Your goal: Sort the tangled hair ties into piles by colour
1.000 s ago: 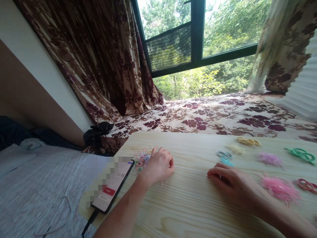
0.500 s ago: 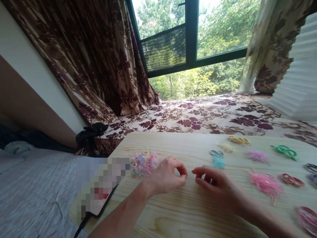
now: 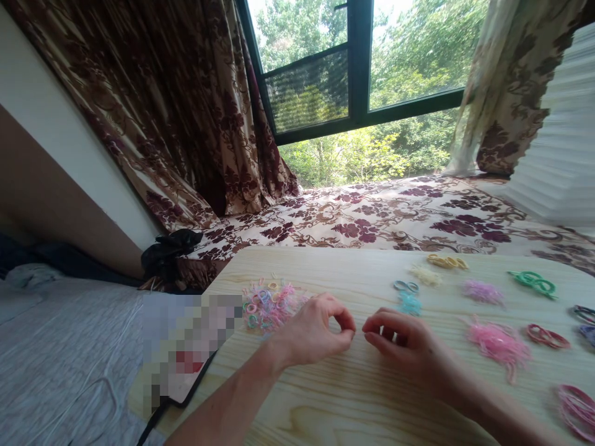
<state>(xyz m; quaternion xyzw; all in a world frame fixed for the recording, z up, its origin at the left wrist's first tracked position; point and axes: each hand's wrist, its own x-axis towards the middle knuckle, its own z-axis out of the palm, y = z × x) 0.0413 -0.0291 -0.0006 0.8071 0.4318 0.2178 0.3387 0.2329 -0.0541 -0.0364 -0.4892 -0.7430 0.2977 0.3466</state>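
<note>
My left hand (image 3: pixel 316 331) hovers over the middle of the wooden tabletop, thumb and forefinger pinched together. Facing it across a small gap is my right hand (image 3: pixel 409 344), closed with its thumb and fingertip nearly touching. Anything between either set of fingertips is too small to make out. Behind my left hand lies a mixed pile of small coloured elastic bands (image 3: pixel 269 303), partly covered by it. Beyond my right hand are a cluster of light-blue bands (image 3: pixel 409 302) and two grey-blue hair ties (image 3: pixel 406 286).
Sorted by colour on the right are pink bands (image 3: pixel 497 341), lilac bands (image 3: pixel 483 292), cream bands (image 3: pixel 426 275), yellow hair ties (image 3: pixel 447 262), green hair ties (image 3: pixel 532 284), red hair ties (image 3: pixel 547 336) and pink hair ties (image 3: pixel 579 412). A blurred-out flat device with a black cable (image 3: pixel 153 424) sits at the left edge.
My right thumb and forefinger have drawn closer together. My left hand has shifted slightly to the right. The piles look the same.
</note>
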